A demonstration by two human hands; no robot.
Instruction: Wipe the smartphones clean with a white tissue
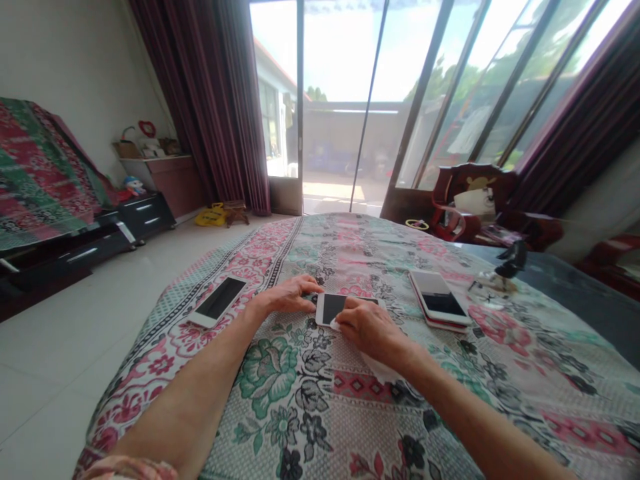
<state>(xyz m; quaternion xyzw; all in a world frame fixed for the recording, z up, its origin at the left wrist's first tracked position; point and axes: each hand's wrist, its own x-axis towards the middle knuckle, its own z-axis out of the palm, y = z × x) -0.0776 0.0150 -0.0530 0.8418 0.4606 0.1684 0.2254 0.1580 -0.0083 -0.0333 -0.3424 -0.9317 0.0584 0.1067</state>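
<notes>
A white smartphone with a dark screen lies sideways on the flowered tablecloth. At its left end, my left hand grips the edge with curled fingers and thumb. My right hand presses down on the screen, its fingers closed on a white tissue. That hand covers much of the phone's right half, and part of the tissue hangs below the palm. Left of my left hand lies another white smartphone, screen up. To the right of my right hand is a stack of white-framed devices.
A dark bird-like figurine stands at the table's right side. Beyond the table are a red wooden chair, a glass door and purple curtains. A black low cabinet and a yellow bag are at left.
</notes>
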